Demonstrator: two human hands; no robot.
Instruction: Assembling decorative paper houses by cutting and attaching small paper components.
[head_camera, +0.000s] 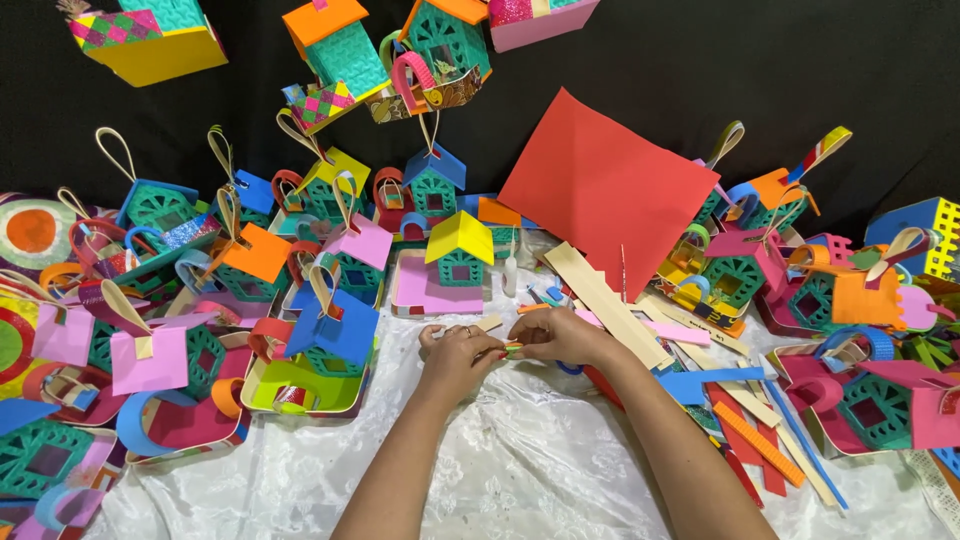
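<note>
My left hand (455, 355) and my right hand (562, 337) meet over the white cloth (520, 470) at the middle of the view. Between their fingertips they pinch a small folded strip of multicoloured paper (512, 349). A ring shows on a finger of the left hand. Just beyond the hands stands a little teal paper house with a yellow roof (458, 247) on a pink tray. A small white glue bottle (510, 273) stands upright right of that house. A large red paper sheet (607, 190) leans up behind.
Several teal paper houses with coloured roofs and loop handles crowd the left side (330, 320) and the right side (740, 270). Cream and coloured paper strips (610, 305) lie fanned out to the right. More houses hang on the black backdrop (340, 55).
</note>
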